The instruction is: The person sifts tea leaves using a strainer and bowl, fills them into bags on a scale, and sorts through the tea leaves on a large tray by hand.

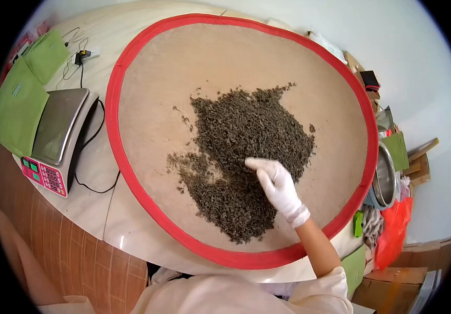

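I watched the right hand, in a white knit glove, lie on the heap of tea leaves with its fingers together, stretched flat and gripping nothing. The leaves were dark, curled and crumbly, spread in a ragged patch across the middle of a big round woven tray with a red cloth rim. A steel-topped scale stood beside the tray, near flat green bags. A metal bowl sat at the tray's far edge.
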Demonstrator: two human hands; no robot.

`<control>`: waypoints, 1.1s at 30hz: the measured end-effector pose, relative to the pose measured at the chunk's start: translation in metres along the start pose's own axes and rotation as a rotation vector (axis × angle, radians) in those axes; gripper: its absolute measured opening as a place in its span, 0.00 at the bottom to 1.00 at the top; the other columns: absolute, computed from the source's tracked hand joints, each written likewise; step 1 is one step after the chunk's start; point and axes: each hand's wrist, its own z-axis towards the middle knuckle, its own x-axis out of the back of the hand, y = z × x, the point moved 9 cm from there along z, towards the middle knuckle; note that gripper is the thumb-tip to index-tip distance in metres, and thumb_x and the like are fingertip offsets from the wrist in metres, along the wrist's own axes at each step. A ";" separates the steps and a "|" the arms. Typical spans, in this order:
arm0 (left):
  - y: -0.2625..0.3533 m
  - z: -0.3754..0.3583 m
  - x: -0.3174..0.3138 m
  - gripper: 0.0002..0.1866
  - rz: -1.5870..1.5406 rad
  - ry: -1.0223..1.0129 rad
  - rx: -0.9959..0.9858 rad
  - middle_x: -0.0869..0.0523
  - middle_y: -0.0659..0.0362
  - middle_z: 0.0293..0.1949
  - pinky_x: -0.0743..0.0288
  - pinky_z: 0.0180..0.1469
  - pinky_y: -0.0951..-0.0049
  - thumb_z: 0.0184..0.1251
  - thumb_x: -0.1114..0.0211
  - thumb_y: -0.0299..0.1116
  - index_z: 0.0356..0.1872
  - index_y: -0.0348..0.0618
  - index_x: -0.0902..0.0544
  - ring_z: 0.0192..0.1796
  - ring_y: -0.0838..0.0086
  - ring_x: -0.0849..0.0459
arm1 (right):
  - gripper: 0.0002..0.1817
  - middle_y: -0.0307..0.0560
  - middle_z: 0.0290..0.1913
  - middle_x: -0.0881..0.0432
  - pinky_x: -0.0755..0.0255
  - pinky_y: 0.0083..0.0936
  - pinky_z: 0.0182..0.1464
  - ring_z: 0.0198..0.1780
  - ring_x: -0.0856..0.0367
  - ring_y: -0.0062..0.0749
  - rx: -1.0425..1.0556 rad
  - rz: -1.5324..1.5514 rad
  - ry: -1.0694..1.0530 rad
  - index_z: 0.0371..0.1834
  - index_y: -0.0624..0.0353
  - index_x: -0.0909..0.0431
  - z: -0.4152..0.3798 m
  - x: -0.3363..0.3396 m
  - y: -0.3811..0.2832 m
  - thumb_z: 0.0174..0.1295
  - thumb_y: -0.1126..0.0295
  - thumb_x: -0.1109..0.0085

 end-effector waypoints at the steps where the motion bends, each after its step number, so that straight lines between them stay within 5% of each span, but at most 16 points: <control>1: 0.000 0.000 0.000 0.18 -0.005 0.009 -0.003 0.19 0.52 0.43 0.31 0.57 0.68 0.62 0.47 0.37 0.45 0.33 0.23 0.48 0.68 0.22 | 0.13 0.50 0.49 0.17 0.28 0.32 0.56 0.51 0.20 0.41 -0.018 0.034 0.056 0.49 0.60 0.19 0.005 0.007 0.002 0.64 0.73 0.50; 6: 0.024 -0.004 0.027 0.16 -0.132 0.149 -0.120 0.19 0.52 0.43 0.32 0.58 0.68 0.62 0.47 0.35 0.45 0.33 0.23 0.48 0.68 0.22 | 0.19 0.54 0.56 0.22 0.34 0.35 0.63 0.59 0.26 0.48 0.114 0.001 -0.197 0.60 0.58 0.27 0.024 -0.058 -0.010 0.66 0.70 0.52; 10: 0.100 -0.021 0.101 0.15 -0.407 0.310 -0.410 0.19 0.52 0.43 0.32 0.58 0.68 0.62 0.47 0.34 0.44 0.33 0.23 0.49 0.68 0.22 | 0.23 0.62 0.65 0.33 0.39 0.40 0.67 0.66 0.35 0.58 0.316 -0.111 -0.388 0.62 0.59 0.29 -0.003 -0.109 -0.031 0.62 0.68 0.49; 15: 0.196 -0.083 0.213 0.14 -0.893 0.346 -0.998 0.19 0.52 0.43 0.32 0.59 0.68 0.62 0.48 0.32 0.44 0.33 0.23 0.49 0.68 0.22 | 0.17 0.55 0.58 0.23 0.35 0.38 0.65 0.61 0.28 0.50 0.208 0.230 -0.566 0.56 0.60 0.23 -0.039 -0.078 -0.048 0.63 0.71 0.48; 18: 0.224 -0.096 0.226 0.14 -1.016 0.315 -1.139 0.19 0.52 0.43 0.32 0.59 0.69 0.62 0.48 0.31 0.43 0.33 0.23 0.49 0.68 0.22 | 0.18 0.50 0.56 0.21 0.36 0.34 0.66 0.60 0.27 0.43 0.022 0.185 -0.335 0.57 0.58 0.23 -0.037 -0.027 -0.030 0.65 0.68 0.47; 20: 0.225 -0.083 0.201 0.13 -1.044 0.243 -1.067 0.19 0.52 0.43 0.32 0.59 0.69 0.62 0.48 0.31 0.43 0.33 0.23 0.50 0.68 0.22 | 0.22 0.51 0.61 0.25 0.40 0.35 0.68 0.63 0.30 0.43 -0.126 0.034 -0.224 0.61 0.56 0.26 -0.042 0.005 -0.017 0.63 0.65 0.43; 21: 0.218 -0.070 0.173 0.13 -1.040 0.183 -0.967 0.19 0.52 0.43 0.32 0.59 0.69 0.62 0.48 0.30 0.43 0.33 0.23 0.50 0.68 0.22 | 0.33 0.58 0.62 0.28 0.37 0.38 0.66 0.63 0.31 0.51 -0.092 -0.085 -0.215 0.64 0.58 0.31 -0.046 0.012 -0.018 0.56 0.56 0.36; 24: 0.173 -0.030 0.024 0.21 -0.784 -0.063 -0.426 0.19 0.48 0.47 0.31 0.57 0.69 0.68 0.47 0.39 0.51 0.29 0.24 0.49 0.66 0.20 | 0.59 0.63 0.68 0.39 0.50 0.50 0.71 0.71 0.45 0.63 0.073 -0.288 -0.376 0.73 0.58 0.46 -0.065 -0.023 -0.029 0.40 0.36 0.32; 25: 0.161 -0.031 -0.011 0.19 -0.746 -0.035 -0.253 0.20 0.54 0.49 0.31 0.55 0.74 0.70 0.48 0.38 0.53 0.33 0.24 0.49 0.72 0.21 | 0.60 0.64 0.71 0.44 0.52 0.52 0.71 0.71 0.47 0.62 0.086 -0.338 -0.453 0.74 0.55 0.49 -0.071 -0.042 -0.036 0.39 0.37 0.32; 27: 0.158 -0.034 -0.065 0.16 -0.719 -0.250 -0.159 0.20 0.56 0.48 0.31 0.55 0.74 0.71 0.46 0.33 0.53 0.33 0.24 0.49 0.75 0.21 | 0.57 0.62 0.70 0.42 0.48 0.50 0.69 0.70 0.43 0.59 0.147 -0.404 -0.463 0.74 0.53 0.49 -0.075 -0.072 -0.043 0.42 0.40 0.33; 30: 0.140 -0.040 -0.106 0.13 -0.795 -0.308 -0.022 0.18 0.59 0.44 0.32 0.46 0.78 0.71 0.48 0.32 0.49 0.37 0.21 0.41 0.78 0.22 | 0.51 0.61 0.68 0.40 0.41 0.47 0.64 0.65 0.36 0.57 0.223 -0.434 -0.378 0.74 0.51 0.48 -0.054 -0.087 -0.040 0.47 0.44 0.35; 33: 0.102 -0.044 -0.120 0.12 -0.841 -0.290 0.202 0.18 0.61 0.42 0.32 0.47 0.78 0.71 0.48 0.32 0.48 0.38 0.21 0.41 0.80 0.23 | 0.39 0.51 0.56 0.28 0.29 0.38 0.52 0.53 0.27 0.46 0.129 -0.449 -0.369 0.65 0.51 0.33 -0.027 -0.086 -0.017 0.46 0.56 0.32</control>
